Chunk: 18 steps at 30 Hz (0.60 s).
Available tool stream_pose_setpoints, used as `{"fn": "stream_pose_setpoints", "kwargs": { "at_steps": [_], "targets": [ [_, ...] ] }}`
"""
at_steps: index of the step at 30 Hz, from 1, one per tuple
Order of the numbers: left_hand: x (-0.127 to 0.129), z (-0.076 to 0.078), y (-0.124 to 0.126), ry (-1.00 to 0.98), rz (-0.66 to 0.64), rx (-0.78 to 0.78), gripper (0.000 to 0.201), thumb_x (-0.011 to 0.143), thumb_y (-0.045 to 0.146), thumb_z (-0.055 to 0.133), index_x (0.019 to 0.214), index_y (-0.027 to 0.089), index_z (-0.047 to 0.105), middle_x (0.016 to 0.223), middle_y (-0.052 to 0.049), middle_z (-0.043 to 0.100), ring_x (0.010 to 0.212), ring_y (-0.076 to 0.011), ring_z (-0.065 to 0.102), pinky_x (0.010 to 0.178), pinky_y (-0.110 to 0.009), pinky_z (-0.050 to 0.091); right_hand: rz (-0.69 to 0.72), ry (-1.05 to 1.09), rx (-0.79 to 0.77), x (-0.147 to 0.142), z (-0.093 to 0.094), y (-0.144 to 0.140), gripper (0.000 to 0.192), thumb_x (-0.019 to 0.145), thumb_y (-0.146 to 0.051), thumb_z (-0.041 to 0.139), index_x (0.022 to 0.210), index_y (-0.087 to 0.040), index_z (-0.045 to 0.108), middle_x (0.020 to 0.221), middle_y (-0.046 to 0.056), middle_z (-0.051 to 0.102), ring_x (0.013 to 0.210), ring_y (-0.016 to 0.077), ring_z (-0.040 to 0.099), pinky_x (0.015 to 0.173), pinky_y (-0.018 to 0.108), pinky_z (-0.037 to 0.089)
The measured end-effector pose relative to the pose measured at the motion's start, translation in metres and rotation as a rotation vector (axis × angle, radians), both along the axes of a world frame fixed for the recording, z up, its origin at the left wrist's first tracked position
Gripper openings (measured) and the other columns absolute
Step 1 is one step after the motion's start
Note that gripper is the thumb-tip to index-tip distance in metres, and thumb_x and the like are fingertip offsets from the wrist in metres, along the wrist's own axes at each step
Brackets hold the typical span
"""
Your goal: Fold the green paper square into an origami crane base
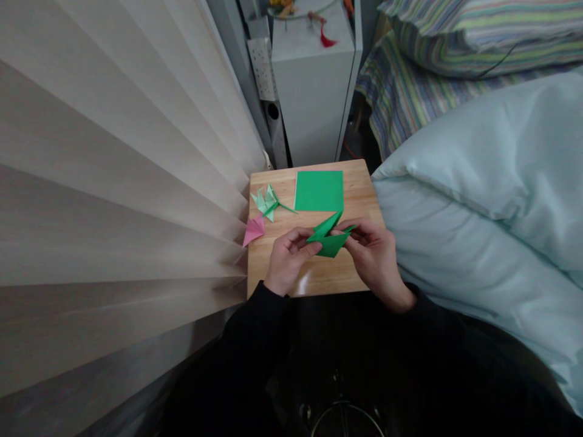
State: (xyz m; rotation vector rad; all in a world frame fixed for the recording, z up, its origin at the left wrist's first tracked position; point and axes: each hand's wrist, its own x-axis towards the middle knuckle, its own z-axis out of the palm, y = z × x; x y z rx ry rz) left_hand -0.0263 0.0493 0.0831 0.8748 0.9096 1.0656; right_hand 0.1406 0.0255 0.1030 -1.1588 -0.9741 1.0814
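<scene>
A half-folded green paper figure (pixel 330 238) is held just above a small wooden board (pixel 319 276). My left hand (pixel 288 258) pinches its left end, and my right hand (pixel 374 252) pinches its right end near a thin pointed flap. A flat green paper square (pixel 319 190) lies on the board behind the hands. A light green folded paper figure (pixel 268 202) rests at the board's left side. A pink folded figure (pixel 254 230) sits at the left edge, partly under the curtain.
A pleated beige curtain (pixel 113 182) fills the left side. A pale blue duvet (pixel 492 200) lies to the right, with striped bedding (pixel 455 48) behind it. A grey cabinet (pixel 312 85) and a white power strip (pixel 263 67) stand behind the board.
</scene>
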Motion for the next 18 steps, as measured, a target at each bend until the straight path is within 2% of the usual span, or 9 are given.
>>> {"fn": "stream_pose_setpoints", "kwargs": {
  "at_steps": [3,7,10,13,16,18],
  "targets": [
    [0.0005,0.0,-0.0001,0.097,-0.008,0.07,0.028,0.068,0.033,0.093,0.083,0.018,0.073,0.082,0.0,0.073,0.077,-0.013,0.066,0.076,-0.028,0.053,0.032,0.024,-0.063,0.0007,-0.0015,0.0019,0.014,0.077,-0.03,0.086,0.082,-0.022,0.075,0.078,0.001,0.076,0.073,0.0165,0.072,0.07,0.032,0.06],
    [-0.0001,-0.0011,0.0018,0.132,0.052,0.085,0.025,0.072,0.033,0.09,0.081,0.018,0.071,0.078,0.001,0.07,0.073,-0.0132,0.065,0.078,-0.03,0.055,0.006,0.147,-0.134,0.0012,-0.0015,0.0049,0.034,0.064,-0.033,0.096,0.085,-0.023,0.072,0.079,-0.001,0.076,0.072,0.0148,0.072,0.07,0.03,0.06],
    [-0.0016,-0.0021,0.0028,0.15,0.041,0.108,0.029,0.07,0.033,0.091,0.084,0.019,0.07,0.084,-0.001,0.071,0.08,-0.0149,0.067,0.082,-0.031,0.055,-0.004,0.164,-0.145,0.003,-0.002,0.0066,0.032,0.064,-0.037,0.095,0.075,-0.022,0.069,0.076,-0.001,0.075,0.07,0.0143,0.07,0.069,0.029,0.059],
    [-0.0022,-0.0006,0.0016,0.174,-0.063,0.126,0.035,0.074,0.043,0.089,0.092,0.018,0.072,0.091,-0.003,0.072,0.087,-0.017,0.067,0.084,-0.031,0.053,0.009,0.056,-0.14,0.005,-0.0016,0.006,0.028,0.069,-0.041,0.091,0.071,-0.021,0.071,0.071,-0.001,0.072,0.064,0.0141,0.066,0.062,0.029,0.055],
    [-0.0017,0.0031,-0.0002,0.185,-0.158,0.118,0.043,0.085,0.059,0.076,0.093,0.017,0.074,0.086,-0.004,0.071,0.081,-0.0165,0.064,0.077,-0.03,0.051,0.022,-0.147,-0.119,0.0059,0.0008,0.004,0.026,0.073,-0.041,0.089,0.074,-0.02,0.073,0.074,0.002,0.073,0.069,0.0158,0.065,0.063,0.031,0.053],
    [-0.0014,0.0054,-0.0004,0.201,-0.17,0.119,0.04,0.084,0.057,0.078,0.088,0.017,0.074,0.081,-0.003,0.07,0.076,-0.0151,0.062,0.073,-0.029,0.05,0.023,-0.183,-0.137,0.006,0.002,0.0031,0.031,0.071,-0.041,0.091,0.08,-0.021,0.071,0.074,0.001,0.072,0.069,0.0163,0.065,0.062,0.03,0.051]
  ]
}}
